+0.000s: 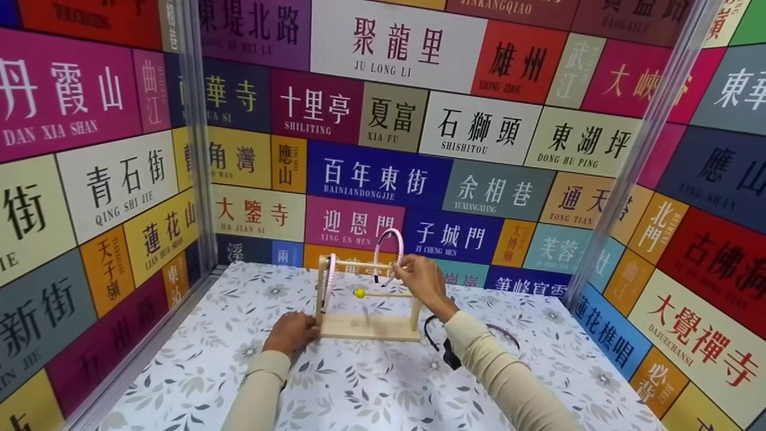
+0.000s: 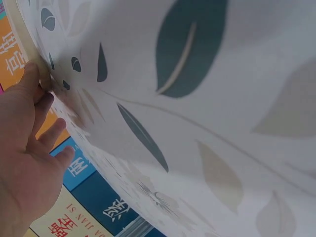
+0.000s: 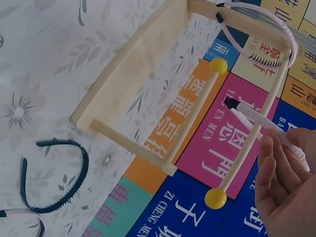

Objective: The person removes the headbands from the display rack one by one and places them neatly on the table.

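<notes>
Booth-like space, perhaps a staged set | sign-printed walls (image 1: 389,84) | shiny corner posts (image 1: 198,120) | leaf-patterned tabletop (image 1: 335,392)

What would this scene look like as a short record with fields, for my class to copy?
Stand: wooden headband stand, two rods tipped with yellow balls
Right hand: holds a pink headband at the upper rod
Left hand: grips the stand's left end
Hung: second pink headband, upper rod's left end
On leaf-print tablecloth: black toothed headband
Unclear: whether the held headband encircles the rod
</notes>
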The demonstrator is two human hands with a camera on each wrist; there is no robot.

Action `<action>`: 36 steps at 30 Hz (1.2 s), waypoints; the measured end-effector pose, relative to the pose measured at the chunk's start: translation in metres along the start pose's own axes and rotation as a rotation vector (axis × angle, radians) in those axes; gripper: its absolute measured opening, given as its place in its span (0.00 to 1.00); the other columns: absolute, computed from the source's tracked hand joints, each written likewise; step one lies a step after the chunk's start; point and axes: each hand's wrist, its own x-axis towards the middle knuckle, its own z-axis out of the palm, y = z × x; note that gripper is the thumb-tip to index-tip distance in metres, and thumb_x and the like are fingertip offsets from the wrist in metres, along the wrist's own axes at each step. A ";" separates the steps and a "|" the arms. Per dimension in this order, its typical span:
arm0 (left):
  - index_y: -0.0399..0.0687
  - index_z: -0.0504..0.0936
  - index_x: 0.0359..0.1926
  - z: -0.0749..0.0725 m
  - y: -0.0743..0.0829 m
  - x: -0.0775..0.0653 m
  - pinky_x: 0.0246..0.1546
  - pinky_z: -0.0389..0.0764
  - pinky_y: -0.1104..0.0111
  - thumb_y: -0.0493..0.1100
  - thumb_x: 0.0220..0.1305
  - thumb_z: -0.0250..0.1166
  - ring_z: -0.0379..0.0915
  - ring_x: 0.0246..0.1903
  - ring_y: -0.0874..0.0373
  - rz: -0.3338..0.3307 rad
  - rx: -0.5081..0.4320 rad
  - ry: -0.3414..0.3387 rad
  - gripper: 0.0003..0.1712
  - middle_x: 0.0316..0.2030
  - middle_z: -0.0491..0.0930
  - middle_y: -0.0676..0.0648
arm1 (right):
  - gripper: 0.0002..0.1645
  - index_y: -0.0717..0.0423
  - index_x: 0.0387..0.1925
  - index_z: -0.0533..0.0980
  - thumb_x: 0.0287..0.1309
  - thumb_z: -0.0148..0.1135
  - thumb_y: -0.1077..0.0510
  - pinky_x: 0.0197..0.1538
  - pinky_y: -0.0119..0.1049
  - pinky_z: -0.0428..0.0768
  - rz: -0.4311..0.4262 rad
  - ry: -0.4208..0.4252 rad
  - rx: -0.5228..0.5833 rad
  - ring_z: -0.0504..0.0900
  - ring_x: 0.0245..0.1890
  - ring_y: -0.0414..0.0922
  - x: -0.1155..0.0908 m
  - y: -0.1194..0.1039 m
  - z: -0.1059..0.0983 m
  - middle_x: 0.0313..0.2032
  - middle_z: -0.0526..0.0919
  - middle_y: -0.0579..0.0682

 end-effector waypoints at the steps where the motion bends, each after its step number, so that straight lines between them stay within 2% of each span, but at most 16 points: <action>1: 0.46 0.89 0.45 0.000 0.000 0.000 0.42 0.79 0.54 0.43 0.68 0.71 0.74 0.32 0.54 -0.003 -0.005 -0.002 0.08 0.35 0.85 0.49 | 0.09 0.53 0.37 0.88 0.64 0.71 0.52 0.25 0.36 0.79 0.008 0.003 -0.001 0.89 0.28 0.44 0.000 0.002 -0.002 0.30 0.91 0.48; 4: 0.46 0.89 0.44 0.002 0.001 -0.001 0.41 0.79 0.54 0.42 0.68 0.71 0.74 0.31 0.54 0.008 -0.016 0.002 0.07 0.34 0.85 0.49 | 0.09 0.54 0.38 0.88 0.64 0.71 0.52 0.25 0.36 0.80 0.024 0.009 -0.009 0.89 0.27 0.44 0.000 0.009 -0.007 0.31 0.91 0.49; 9: 0.46 0.89 0.42 0.005 0.000 -0.003 0.41 0.80 0.53 0.42 0.67 0.72 0.78 0.33 0.54 0.052 0.020 0.050 0.06 0.35 0.87 0.48 | 0.09 0.53 0.37 0.88 0.64 0.71 0.51 0.22 0.37 0.77 0.024 0.035 -0.054 0.86 0.23 0.43 0.000 0.021 -0.018 0.28 0.90 0.48; 17: 0.46 0.90 0.46 0.003 0.004 0.000 0.46 0.81 0.52 0.43 0.67 0.72 0.81 0.37 0.52 0.014 0.030 0.031 0.09 0.39 0.88 0.46 | 0.10 0.54 0.40 0.88 0.66 0.69 0.52 0.18 0.31 0.68 0.041 0.045 -0.047 0.83 0.19 0.42 -0.001 0.037 -0.036 0.27 0.90 0.48; 30: 0.45 0.88 0.40 0.003 -0.002 0.003 0.43 0.80 0.52 0.42 0.67 0.71 0.76 0.33 0.52 0.021 0.026 0.027 0.05 0.34 0.85 0.47 | 0.12 0.55 0.41 0.87 0.68 0.68 0.51 0.18 0.32 0.68 0.081 0.048 -0.033 0.83 0.20 0.40 -0.005 0.061 -0.058 0.28 0.90 0.46; 36: 0.45 0.89 0.42 0.003 -0.001 0.000 0.45 0.80 0.51 0.42 0.67 0.71 0.77 0.35 0.52 0.023 0.012 0.036 0.06 0.36 0.86 0.46 | 0.13 0.54 0.42 0.87 0.67 0.68 0.49 0.20 0.33 0.71 0.101 0.057 -0.056 0.85 0.22 0.41 -0.009 0.068 -0.067 0.28 0.90 0.47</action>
